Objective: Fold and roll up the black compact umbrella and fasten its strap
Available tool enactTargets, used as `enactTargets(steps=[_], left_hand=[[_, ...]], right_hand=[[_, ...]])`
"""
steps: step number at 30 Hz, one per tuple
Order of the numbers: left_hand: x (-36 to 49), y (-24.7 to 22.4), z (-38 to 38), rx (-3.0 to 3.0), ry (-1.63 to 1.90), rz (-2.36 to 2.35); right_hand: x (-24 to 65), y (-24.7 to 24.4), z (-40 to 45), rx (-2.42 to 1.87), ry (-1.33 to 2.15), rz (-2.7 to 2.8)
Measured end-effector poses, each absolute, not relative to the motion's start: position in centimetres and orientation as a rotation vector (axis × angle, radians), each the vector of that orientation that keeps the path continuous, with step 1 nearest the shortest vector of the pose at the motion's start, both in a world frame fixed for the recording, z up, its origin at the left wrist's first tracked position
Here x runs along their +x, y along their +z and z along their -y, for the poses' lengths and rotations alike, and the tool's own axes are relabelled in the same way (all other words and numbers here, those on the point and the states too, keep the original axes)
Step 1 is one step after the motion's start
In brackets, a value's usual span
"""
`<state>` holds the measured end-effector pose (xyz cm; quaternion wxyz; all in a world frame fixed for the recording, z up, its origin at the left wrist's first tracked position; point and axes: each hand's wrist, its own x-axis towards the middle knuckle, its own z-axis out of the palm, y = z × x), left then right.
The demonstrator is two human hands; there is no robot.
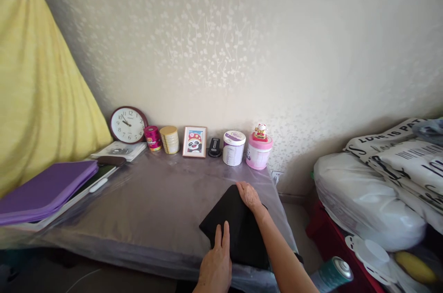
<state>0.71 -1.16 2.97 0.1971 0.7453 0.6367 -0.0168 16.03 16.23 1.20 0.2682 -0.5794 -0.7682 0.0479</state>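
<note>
A black, soft-looking folded thing, cloth or a flat bag, lies at the near right part of the covered table; I cannot tell its exact kind. My right hand is at its far upper edge, fingers bent over that edge. At its near left side is my left hand, with two fingers stretched out over the black surface and the thumb and other fingers mostly hidden. My right forearm covers part of the right side of the black thing.
Along the wall stand a clock, a magenta can, a yellow-lidded jar, a framed panda picture, a purple-white tub and a pink tub. Purple folder lies left; a spray can stands right.
</note>
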Motion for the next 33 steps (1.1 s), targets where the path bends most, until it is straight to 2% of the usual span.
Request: enactTargets(steps=[8,15,20,33], left_hand=[[0.3,1.9,1.3,2.106,0.095,-1.736],[-0.8,1.5,1.1,2.049,0.302,-1.658],[-1.4,1.9,0.9,1.989,0.356,-1.605],[-1.2,2.1,1.1,2.034,0.285,-1.660]], right_hand=[[21.6,0.6,-11.2,-1.873,-0.016,1.671],[22.8,-0.7,-5.9,-2.024,0.279,1.427],[21.8,0.6,-5.1,-1.981,0.462,1.340],[19.9,1.1,-5.9,-1.787,0.336,1.384]])
